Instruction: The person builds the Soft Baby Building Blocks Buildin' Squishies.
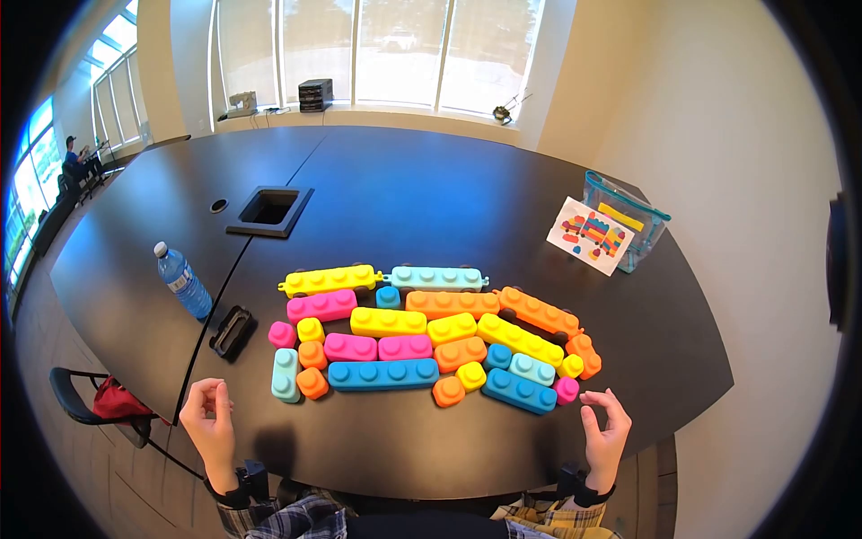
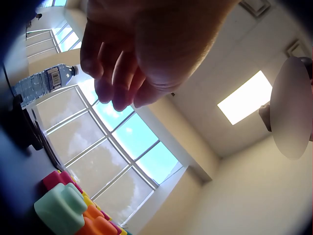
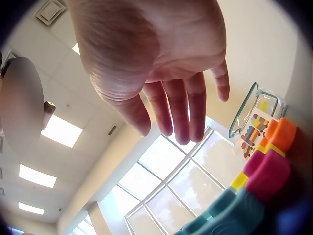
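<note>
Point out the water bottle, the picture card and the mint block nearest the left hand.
Water bottle (image 1: 185,284): head view, middle of its side.
Picture card (image 1: 590,235): head view, printed face.
Mint block (image 1: 285,375): head view, studded top.

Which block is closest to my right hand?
The small pink block at lower right; its pink twin sits far left, and all others lie farther from your right hand.

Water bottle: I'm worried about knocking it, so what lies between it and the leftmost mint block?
A black oblong object lies on the table between the water bottle and the leftmost mint block; the head view shows this.
</note>
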Tool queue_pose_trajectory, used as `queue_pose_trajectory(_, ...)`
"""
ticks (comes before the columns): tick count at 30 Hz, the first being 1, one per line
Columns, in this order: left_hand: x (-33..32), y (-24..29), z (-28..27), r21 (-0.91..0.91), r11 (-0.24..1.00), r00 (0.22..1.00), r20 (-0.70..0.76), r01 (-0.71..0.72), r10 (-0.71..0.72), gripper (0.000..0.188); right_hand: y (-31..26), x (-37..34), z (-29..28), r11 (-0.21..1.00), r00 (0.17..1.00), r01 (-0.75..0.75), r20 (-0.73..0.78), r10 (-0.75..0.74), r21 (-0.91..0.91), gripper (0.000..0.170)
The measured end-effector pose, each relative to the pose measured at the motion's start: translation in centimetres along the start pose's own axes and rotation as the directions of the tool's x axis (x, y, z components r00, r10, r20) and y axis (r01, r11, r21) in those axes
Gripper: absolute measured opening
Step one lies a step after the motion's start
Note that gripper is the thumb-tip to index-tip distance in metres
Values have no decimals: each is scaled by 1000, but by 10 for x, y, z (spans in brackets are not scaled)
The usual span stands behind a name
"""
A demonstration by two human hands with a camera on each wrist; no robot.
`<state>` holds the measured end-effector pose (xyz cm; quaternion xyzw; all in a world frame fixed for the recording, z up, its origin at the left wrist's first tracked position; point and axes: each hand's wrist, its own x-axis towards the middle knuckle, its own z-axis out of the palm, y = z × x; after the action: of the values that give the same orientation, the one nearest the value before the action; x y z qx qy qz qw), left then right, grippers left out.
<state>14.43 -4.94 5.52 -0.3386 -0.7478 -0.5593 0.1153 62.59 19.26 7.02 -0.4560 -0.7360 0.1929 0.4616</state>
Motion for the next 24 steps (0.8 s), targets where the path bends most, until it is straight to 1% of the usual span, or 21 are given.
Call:
queue_pose_trajectory(1, 3, 3, 2, -5, 1000, 999, 32, 0, 0, 7, -1, -1, 1, 1000, 1000, -3, -1, 3, 2, 18)
queue_pose_trajectory(2, 9, 9, 3, -3, 1000, 999, 33, 0, 0, 7, -2, 0, 1, 1000, 1000, -1, -2, 1, -3, 18)
queue_pose_trajectory(3, 21, 20, 5, 20, 998, 995, 84, -61, 59, 8, -2, 1, 2, 1000, 1000, 4, -2, -4, -7, 18)
queue_pose_trajectory(4, 36, 29, 8, 41, 991, 984, 135, -124, 117, 13, -3, 3, 1, 1000, 1000, 5, 0, -5, -5, 18)
queue_pose_trajectory(6, 72, 38, 25, -11, 964, 940, 218, -267, 263, 21, -4, 5, -1, 997, 998, 58, -7, -59, -48, 16)
queue_pose_trajectory(7, 94, 37, 37, -43, 970, 916, 320, -240, 241, 26, -4, 6, -1, 997, 998, 59, -4, -60, -46, 16)
queue_pose_trajectory(8, 118, 29, 53, -73, 975, 881, 418, -210, 221, 31, -6, 8, 2, 996, 998, 70, -3, -70, -46, 17)
queue_pose_trajectory(10, 150, -2, 91, 5, 971, 796, 573, -241, 194, 41, -7, 7, 3, 996, 997, 82, -9, -82, -47, 17)
queue_pose_trajectory(11, 167, -34, 113, 16, 910, 713, 626, -415, 315, 46, -9, 6, 5, 995, 996, 91, 1, -91, -48, 17)
queue_pose_trajectory(12, 181, -58, 132, 17, 817, 608, 677, -576, 414, 51, -11, 4, 7, 994, 995, 100, 12, -100, -47, 18)
queue_pose_trajectory(13, 189, -65, 148, 18, 815, 607, 676, -579, 417, 51, -14, 3, 8, 994, 994, 104, 23, -103, -40, 18)
queue_pose_trajectory(14, 195, -67, 159, 63, 856, 576, 765, -512, 288, 54, -16, 2, 8, 994, 994, 105, 21, -104, -39, 18)
queue_pose_trajectory(15, 201, -69, 167, 117, 887, 526, 837, -446, 153, 57, -17, 1, 7, 994, 994, 103, 45, -101, -46, 18)
queue_pose_trajectory(16, 207, -65, 172, 114, 887, 524, 837, -447, 157, 57, -18, -1, 6, 993, 993, 101, 69, -97, -55, 18)
queue_pose_trajectory(18, 213, -55, 185, 259, 855, 464, 885, -449, -25, 61, -19, -4, 0, 992, 993, 103, 68, -98, -72, 17)
queue_pose_trajectory(19, 214, -51, 190, 251, 857, 463, 886, -449, -17, 61, -18, -5, -4, 993, 994, 87, 73, -81, -78, 17)
queue_pose_trajectory(22, 217, -40, 197, 347, 864, 408, 894, -366, -187, 69, -16, -11, -12, 995, 996, 53, 75, -47, -79, 15)
queue_pose_trajectory(24, 218, -45, 202, 344, 859, 419, 892, -378, -173, 69, -16, -13, -15, 997, 997, 35, 76, -30, -70, 15)
